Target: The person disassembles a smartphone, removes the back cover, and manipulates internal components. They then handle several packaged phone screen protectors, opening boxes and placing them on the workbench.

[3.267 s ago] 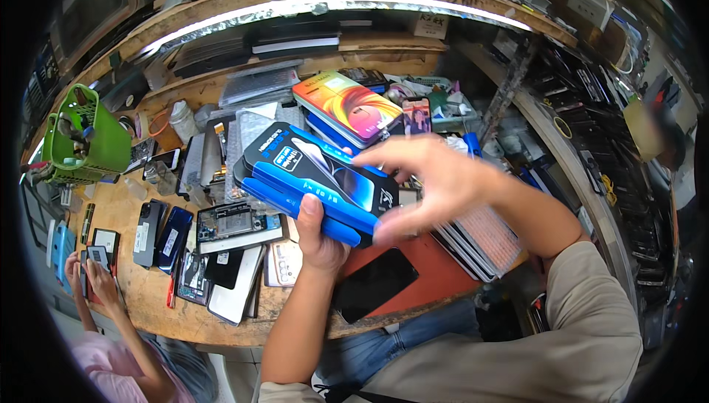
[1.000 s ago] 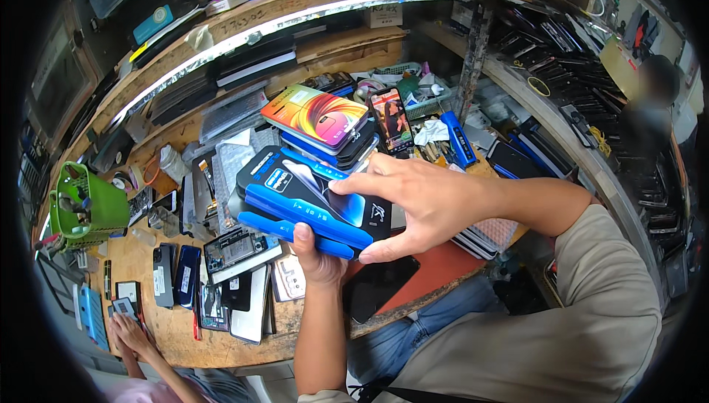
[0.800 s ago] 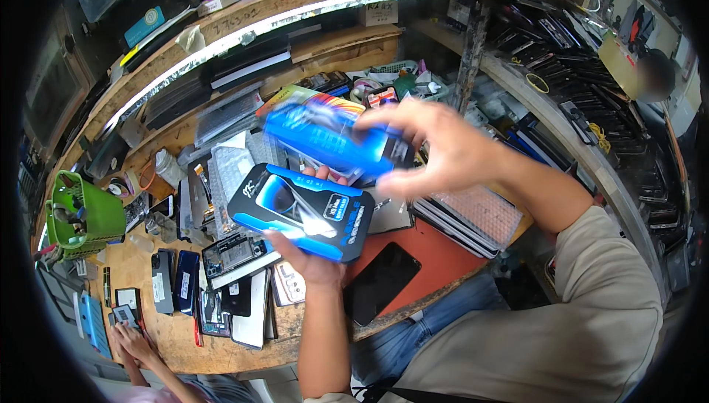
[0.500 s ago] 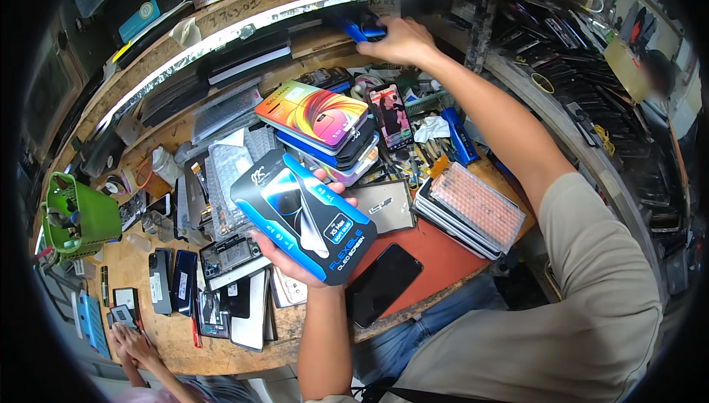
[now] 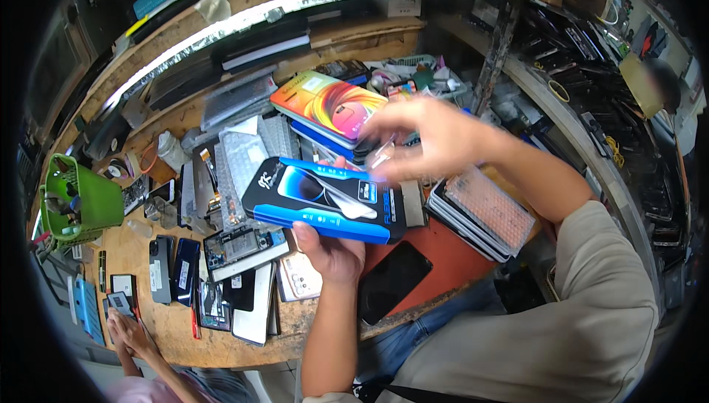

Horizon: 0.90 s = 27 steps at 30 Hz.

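Note:
My left hand is closed around a flat black-and-blue phone screen box. The box is tilted, its printed front facing up and my thumb along the lower blue side. Beyond its right end, my right hand is smeared by motion, with its fingers and thumb curved apart; I can make out nothing held between them. A stack of phone boxes topped by a red-and-yellow one stands behind, partly covered by my right hand. Below the box, a black phone lies face up on the red mat.
Bubble-wrapped flat panels are stacked at the right. Several phones and opened phone parts cover the bench's left side, near a green basket. Another person's hands show at lower left. A lit wooden shelf crosses the back.
My right hand has come down from the back shelf, where it was at a blue object, to the box's right end. My left hand has turned the box flatter.

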Tool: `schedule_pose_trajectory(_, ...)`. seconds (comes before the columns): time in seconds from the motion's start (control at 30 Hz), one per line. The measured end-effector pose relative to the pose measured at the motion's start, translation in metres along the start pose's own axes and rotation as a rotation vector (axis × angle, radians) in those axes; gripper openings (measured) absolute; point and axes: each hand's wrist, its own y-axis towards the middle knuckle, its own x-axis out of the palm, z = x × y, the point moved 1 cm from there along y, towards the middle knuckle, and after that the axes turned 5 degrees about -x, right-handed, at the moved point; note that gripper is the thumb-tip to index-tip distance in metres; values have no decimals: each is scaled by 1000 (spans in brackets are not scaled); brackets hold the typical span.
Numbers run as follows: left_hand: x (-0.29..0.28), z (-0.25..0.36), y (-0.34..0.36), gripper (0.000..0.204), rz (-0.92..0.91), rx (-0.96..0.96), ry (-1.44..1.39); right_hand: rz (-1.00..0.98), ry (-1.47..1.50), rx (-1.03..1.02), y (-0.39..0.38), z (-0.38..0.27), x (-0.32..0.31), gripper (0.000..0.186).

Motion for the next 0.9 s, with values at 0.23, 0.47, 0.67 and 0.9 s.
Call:
schedule_pose_trajectory(0.23,8,-8,3,92,-98,-52,85,-99,-132,-45,-40,-31,15,80)
schedule_pose_trajectory(0.47,9,-4,4,97,-166,-171,-107,-158,513,249,-39,-23,5,69)
schedule_pose_trajectory(0.67,11,-2,2,100,-177,-192,-94,-181,463,219,-42,-28,4,72)
schedule_pose_trajectory(0.9,14,-7,4,103,-133,-101,27,-53,-210,-39,-55,-39,30,88)
